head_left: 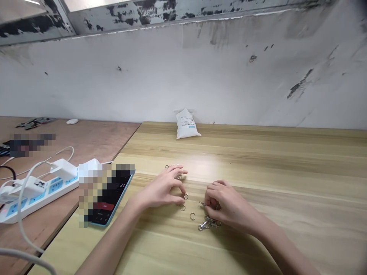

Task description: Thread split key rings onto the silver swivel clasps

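Observation:
My left hand (164, 189) hovers low over the table with its fingers spread. Its thumb and index fingertips are close to two small metal rings, an upper ring (186, 196) and a lower ring (182, 207); whether they touch is unclear. More metal bits show beneath and behind its fingers. My right hand (226, 202) is closed in a pinch on a small silvery metal piece (202, 203), too small to tell whether clasp or ring. Just below that hand lies a little pile of silver swivel clasps (208, 224). Between the hands rests a single ring (192, 216).
A phone (114, 196) with a lit screen lies left of my left arm. Farther left, a white power strip (43, 202) carries plugs and cables on a brown table (94, 133). A white plastic packet (187, 124) stands near the wall (143, 76).

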Tool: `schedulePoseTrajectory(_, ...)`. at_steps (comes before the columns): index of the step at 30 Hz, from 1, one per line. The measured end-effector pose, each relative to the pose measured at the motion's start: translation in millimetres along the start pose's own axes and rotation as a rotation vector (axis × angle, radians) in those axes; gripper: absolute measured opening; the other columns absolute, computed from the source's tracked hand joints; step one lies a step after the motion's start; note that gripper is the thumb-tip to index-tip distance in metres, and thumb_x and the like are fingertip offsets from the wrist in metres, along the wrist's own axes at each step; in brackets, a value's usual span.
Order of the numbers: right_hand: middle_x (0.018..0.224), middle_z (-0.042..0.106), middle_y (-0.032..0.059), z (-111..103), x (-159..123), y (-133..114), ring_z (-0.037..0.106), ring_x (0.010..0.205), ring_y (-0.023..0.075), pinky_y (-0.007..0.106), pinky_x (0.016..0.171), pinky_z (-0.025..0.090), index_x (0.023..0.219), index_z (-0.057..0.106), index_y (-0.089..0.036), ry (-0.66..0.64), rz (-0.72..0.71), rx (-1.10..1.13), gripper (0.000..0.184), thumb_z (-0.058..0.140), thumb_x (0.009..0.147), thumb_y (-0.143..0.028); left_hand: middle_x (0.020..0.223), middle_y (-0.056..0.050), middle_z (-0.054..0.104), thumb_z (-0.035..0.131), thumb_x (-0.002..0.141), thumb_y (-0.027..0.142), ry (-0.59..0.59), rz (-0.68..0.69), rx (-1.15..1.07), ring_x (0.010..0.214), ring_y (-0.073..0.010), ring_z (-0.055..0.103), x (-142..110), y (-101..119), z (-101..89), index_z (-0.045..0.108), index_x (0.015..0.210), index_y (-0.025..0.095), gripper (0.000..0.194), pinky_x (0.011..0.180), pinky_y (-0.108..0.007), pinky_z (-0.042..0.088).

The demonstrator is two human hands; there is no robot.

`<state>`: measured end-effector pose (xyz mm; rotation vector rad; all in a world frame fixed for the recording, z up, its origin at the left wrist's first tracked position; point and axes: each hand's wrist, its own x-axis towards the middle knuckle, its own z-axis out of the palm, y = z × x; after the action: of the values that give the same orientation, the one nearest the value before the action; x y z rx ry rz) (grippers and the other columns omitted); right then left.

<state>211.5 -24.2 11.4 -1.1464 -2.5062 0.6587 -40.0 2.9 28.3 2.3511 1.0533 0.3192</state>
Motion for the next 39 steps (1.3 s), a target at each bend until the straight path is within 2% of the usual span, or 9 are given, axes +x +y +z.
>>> schedulePoseTrajectory(6, 0.064, 0.053, -0.0051, 1, -1, 0, 0.047, 0.065, 0.0129, 0.033, 0.084, 0.039, 0.065, 0.045, -0.02, 0.006, -0.004, 0.003, 0.021, 0.056, 0.076, -0.007, 0.14, -0.007, 0.052, 0.075, 0.078, 0.024, -0.019, 0.004, -0.032, 0.144, -0.0291, 0.028, 2, 2, 1.4, 0.072, 0.081, 0.022, 0.004, 0.115, -0.05, 0.029)
schedulePoseTrajectory(10, 0.064, 0.052, -0.0052, 5, 2, 0, 0.048, 0.066, 0.0133, 0.034, 0.086, 0.039, 0.067, 0.045, -0.021, 0.042, -0.039, 0.024, 0.02, 0.057, 0.078, -0.008, 0.136, -0.007, 0.054, 0.074, 0.08, 0.024, 0.017, 0.018, -0.058, 0.142, -0.0283, 0.032, 1, 2, 1.7, 0.069, 0.079, 0.021, 0.006, 0.114, -0.05, 0.03)
schedulePoseTrajectory(15, 0.067, 0.053, -0.0055, 18, 8, 0, 0.048, 0.064, 0.0119, 0.04, 0.096, 0.034, 0.077, 0.048, -0.021, 0.251, -0.094, 0.06, 0.015, 0.052, 0.089, -0.013, 0.129, -0.007, 0.058, 0.073, 0.082, 0.029, 0.112, 0.061, -0.072, 0.135, -0.0259, 0.04, 3, 3, 2.4, 0.067, 0.077, 0.02, 0.011, 0.106, -0.043, 0.04)
schedulePoseTrajectory(20, 0.071, 0.053, -0.0033, 30, 12, 1, 0.052, 0.072, 0.0139, 0.037, 0.09, 0.037, 0.082, 0.053, -0.021, 0.377, -0.102, 0.136, 0.013, 0.051, 0.094, -0.017, 0.124, -0.005, 0.06, 0.07, 0.084, 0.024, 0.165, 0.101, -0.043, 0.129, -0.0239, 0.044, 6, 5, 4.6, 0.071, 0.082, 0.022, 0.003, 0.104, -0.04, 0.041)
schedulePoseTrajectory(25, 0.073, 0.056, -0.0015, 30, 11, 2, 0.054, 0.072, 0.0147, 0.037, 0.088, 0.038, 0.085, 0.056, -0.022, 0.376, -0.087, 0.139, 0.013, 0.049, 0.095, -0.017, 0.122, -0.006, 0.061, 0.068, 0.086, 0.024, 0.189, 0.111, -0.04, 0.125, -0.0241, 0.047, 6, 5, 4.4, 0.073, 0.086, 0.023, 0.005, 0.103, -0.04, 0.042)
schedulePoseTrajectory(30, 0.083, 0.06, 0.0027, 29, 12, 0, 0.056, 0.083, 0.018, 0.038, 0.088, 0.039, 0.089, 0.056, -0.022, 0.393, -0.062, 0.118, 0.013, 0.046, 0.096, -0.018, 0.121, -0.007, 0.063, 0.065, 0.088, 0.022, 0.2, 0.122, -0.047, 0.125, -0.0246, 0.048, 6, 6, 4.0, 0.073, 0.087, 0.023, 0.008, 0.102, -0.04, 0.043)
schedulePoseTrajectory(35, 0.087, 0.059, 0.0026, 27, 12, -1, 0.056, 0.086, 0.0176, 0.038, 0.09, 0.039, 0.087, 0.053, -0.021, 0.392, -0.035, 0.124, 0.012, 0.046, 0.096, -0.017, 0.095, -0.002, 0.074, 0.069, 0.084, 0.018, 0.225, 0.173, -0.101, 0.109, -0.0214, 0.06, 10, 6, 9.9, 0.069, 0.082, 0.021, 0.004, 0.1, -0.039, 0.042)
schedulePoseTrajectory(39, 0.088, 0.059, 0.0023, 27, 11, -1, 0.056, 0.089, 0.018, 0.038, 0.09, 0.039, 0.088, 0.053, -0.022, 0.357, -0.054, 0.113, 0.011, 0.047, 0.095, -0.015, 0.087, -0.002, 0.073, 0.07, 0.083, 0.018, 0.254, 0.105, -0.148, 0.102, -0.0204, 0.061, 12, 9, 13.7, 0.068, 0.083, 0.02, 0.003, 0.091, -0.034, 0.045)
